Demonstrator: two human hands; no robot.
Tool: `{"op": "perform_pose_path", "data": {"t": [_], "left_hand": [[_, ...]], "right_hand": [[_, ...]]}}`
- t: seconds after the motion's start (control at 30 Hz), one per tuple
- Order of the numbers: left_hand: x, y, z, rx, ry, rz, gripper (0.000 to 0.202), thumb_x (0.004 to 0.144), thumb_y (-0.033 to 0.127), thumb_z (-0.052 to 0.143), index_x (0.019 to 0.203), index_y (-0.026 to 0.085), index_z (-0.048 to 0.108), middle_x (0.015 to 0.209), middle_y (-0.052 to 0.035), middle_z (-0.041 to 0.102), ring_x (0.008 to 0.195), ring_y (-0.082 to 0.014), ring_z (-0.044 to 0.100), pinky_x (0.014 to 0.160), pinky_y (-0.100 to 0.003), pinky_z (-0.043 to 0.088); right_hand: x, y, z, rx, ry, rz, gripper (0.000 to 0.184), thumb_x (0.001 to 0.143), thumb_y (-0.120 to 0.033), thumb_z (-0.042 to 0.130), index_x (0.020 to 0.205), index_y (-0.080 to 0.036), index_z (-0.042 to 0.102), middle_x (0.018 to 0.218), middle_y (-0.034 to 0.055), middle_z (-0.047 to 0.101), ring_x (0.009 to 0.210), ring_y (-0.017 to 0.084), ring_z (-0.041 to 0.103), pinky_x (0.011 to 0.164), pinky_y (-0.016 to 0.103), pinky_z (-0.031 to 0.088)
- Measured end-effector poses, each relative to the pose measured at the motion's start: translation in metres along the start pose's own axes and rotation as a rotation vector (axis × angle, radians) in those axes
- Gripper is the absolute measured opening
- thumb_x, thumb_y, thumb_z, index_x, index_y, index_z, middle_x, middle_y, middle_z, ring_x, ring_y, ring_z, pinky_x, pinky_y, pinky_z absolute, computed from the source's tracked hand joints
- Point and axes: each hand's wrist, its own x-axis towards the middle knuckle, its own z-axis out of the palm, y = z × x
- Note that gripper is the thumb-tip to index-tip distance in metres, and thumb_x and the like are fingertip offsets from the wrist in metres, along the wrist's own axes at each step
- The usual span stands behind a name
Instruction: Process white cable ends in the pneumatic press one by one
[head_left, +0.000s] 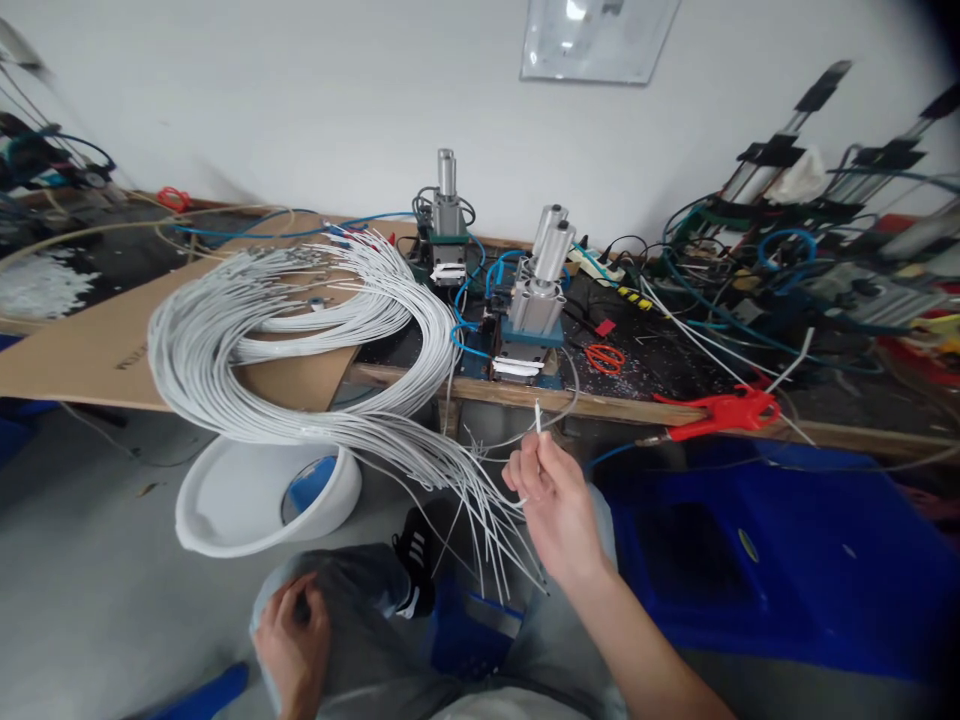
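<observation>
My right hand [559,500] pinches a thin white cable [538,418] near its end. The tip stands upright above my fingers, just in front of the table edge. Beside that hand, loose ends of a large coiled bundle of white cables [202,340] fan out over the edge toward my lap. My left hand [294,635] rests on my knee with its fingers loosely curled and nothing visible in it. Beyond the right hand stands a small pneumatic press [536,310] with a metal cylinder and a white strip at its front.
A second press [448,225] stands farther back. The bundle lies on cardboard [97,365]. Below is a white bucket [225,500]. A red air gun [724,408] sits at the table edge, above a blue plastic bin [825,560]. More machines [780,170] and hoses crowd the right.
</observation>
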Motion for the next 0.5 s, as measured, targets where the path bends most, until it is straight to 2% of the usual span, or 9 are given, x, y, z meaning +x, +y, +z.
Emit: {"op": "perform_pose_path", "data": {"t": [0.23,0.33,0.5], "left_hand": [[0.0,-0.004,0.0,0.051,-0.025,-0.023,0.045,0.09,0.043,0.038,0.092,0.015,0.073,0.098,-0.0093,0.07,0.091,-0.0233,0.064,0.08,-0.035,0.047],[0.0,-0.004,0.001,0.066,-0.061,-0.056,0.046,0.09,0.044,0.037,0.094,0.016,0.073,0.101,-0.0095,0.07,0.094,-0.0236,0.063,0.082,-0.035,0.047],[0.003,-0.001,0.002,0.049,-0.055,-0.056,0.045,0.089,0.044,0.037,0.092,0.016,0.073,0.099,-0.0094,0.07,0.093,-0.0238,0.064,0.082,-0.035,0.048]], "right_hand": [[-0.01,-0.007,0.004,0.047,-0.127,-0.024,0.04,0.095,-0.044,0.058,0.065,-0.018,0.051,0.045,-0.006,0.029,0.052,0.01,0.025,0.058,0.026,0.027],[-0.011,-0.007,0.003,0.057,-0.138,-0.031,0.041,0.097,-0.042,0.055,0.065,-0.017,0.051,0.045,-0.006,0.029,0.051,0.009,0.024,0.058,0.026,0.027],[-0.013,-0.007,-0.002,0.004,-0.126,-0.038,0.039,0.098,-0.039,0.053,0.065,-0.017,0.052,0.046,-0.0058,0.031,0.05,0.009,0.024,0.057,0.027,0.025]]}}
